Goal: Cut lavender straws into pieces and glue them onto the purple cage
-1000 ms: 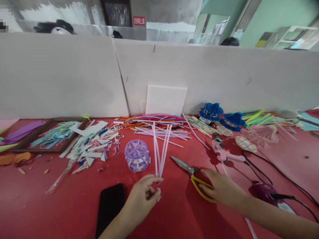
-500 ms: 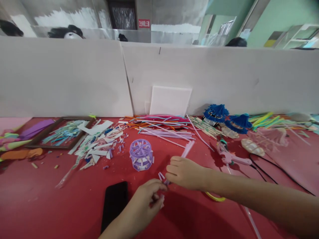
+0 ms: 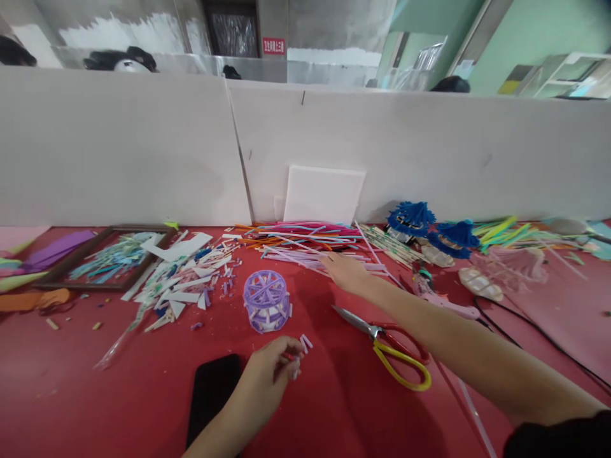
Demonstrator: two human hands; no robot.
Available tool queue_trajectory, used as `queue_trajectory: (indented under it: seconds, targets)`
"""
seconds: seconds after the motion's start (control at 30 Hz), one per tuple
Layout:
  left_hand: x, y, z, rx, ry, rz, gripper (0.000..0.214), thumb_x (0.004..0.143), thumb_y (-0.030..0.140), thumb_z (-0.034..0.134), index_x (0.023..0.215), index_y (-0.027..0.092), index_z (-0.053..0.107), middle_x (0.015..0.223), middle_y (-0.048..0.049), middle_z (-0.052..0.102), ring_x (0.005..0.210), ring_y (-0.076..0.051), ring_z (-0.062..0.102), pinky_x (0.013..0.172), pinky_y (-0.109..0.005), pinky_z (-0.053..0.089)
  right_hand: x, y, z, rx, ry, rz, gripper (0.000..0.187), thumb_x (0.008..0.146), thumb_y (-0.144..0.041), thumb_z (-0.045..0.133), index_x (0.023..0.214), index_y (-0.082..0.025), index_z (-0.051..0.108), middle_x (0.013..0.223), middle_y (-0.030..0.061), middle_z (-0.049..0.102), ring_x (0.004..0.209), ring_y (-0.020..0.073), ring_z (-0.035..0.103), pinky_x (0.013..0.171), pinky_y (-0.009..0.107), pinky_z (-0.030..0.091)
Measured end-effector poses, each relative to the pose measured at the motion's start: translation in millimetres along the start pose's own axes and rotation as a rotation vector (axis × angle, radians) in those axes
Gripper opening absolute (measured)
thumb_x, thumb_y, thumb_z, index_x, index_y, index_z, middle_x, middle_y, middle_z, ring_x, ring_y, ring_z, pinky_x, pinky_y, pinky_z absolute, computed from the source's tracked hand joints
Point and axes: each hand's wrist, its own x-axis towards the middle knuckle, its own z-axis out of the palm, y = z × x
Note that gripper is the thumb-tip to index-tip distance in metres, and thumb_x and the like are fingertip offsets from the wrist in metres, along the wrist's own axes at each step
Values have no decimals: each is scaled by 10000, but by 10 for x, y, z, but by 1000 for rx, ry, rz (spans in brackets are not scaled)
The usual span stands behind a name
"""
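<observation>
My left hand [image 3: 270, 372] is curled low in the middle, its fingertips closed on small pale lilac pieces [image 3: 296, 367]. Two short lilac bits [image 3: 306, 343] show just beyond those fingertips. Farther forward, my right hand [image 3: 346, 273] rests with outstretched fingers on the lilac strips [image 3: 305, 257] at the back; its fingertips are partly hidden. A round lilac openwork model [image 3: 266, 302] with a spoked top stands upright beyond my left hand. Scissors [image 3: 379, 334] with one red and one yellow handle lie under the right forearm's near side, blades slightly apart.
A black phone [image 3: 214, 391] lies beside my left forearm. Paper scraps [image 3: 191, 273] and a brown frame [image 3: 50, 280] are at left. To the right are a pink glue gun [image 3: 446, 304] with a black cable [image 3: 518, 324] and blue fringed models [image 3: 410, 219]. A white partition [image 3: 143, 146] borders the table.
My right hand has moved forward from beside the left hand to the strips at the back, and the lilac bundle no longer stands up from it. The scissors have come into sight.
</observation>
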Motion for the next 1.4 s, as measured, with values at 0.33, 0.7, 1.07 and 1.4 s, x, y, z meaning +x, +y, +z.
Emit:
queue_trajectory:
  seconds: [0.33,0.7,1.07,1.4]
  targets:
    - [73,-33,-47,-79,105,-83,115,784,270,522,853,203,586,671,11,615,663,-164,610,662,-280,460,-454,-344,-29,202,156,95,268,948,-206,425,1161,-123,564,1181,166,587,1126,273,515,965,413,400]
    - [178,-71,71,-356,157,-96,192,681,294,710,733,180,564,695,15,620,665,-151,619,660,-273,482,-1029,-1015,334,943,194,-70,95,816,-147,602,899,-185,629,861,44,688,797,179,626,713,278,487]
    - [153,-51,72,-27,144,30,77,787,170,528,776,210,593,737,-1,660,689,-165,646,672,-275,500,-1001,-1044,325,924,258,-8,122,808,-78,545,823,-180,612,822,43,651,772,169,602,684,264,485]
    - [245,-140,91,153,199,63,215,837,204,463,970,220,631,965,-64,742,894,-222,701,822,-360,531,-971,-934,370,704,309,84,139,832,-88,549,829,-180,653,820,54,661,785,202,570,761,344,457]
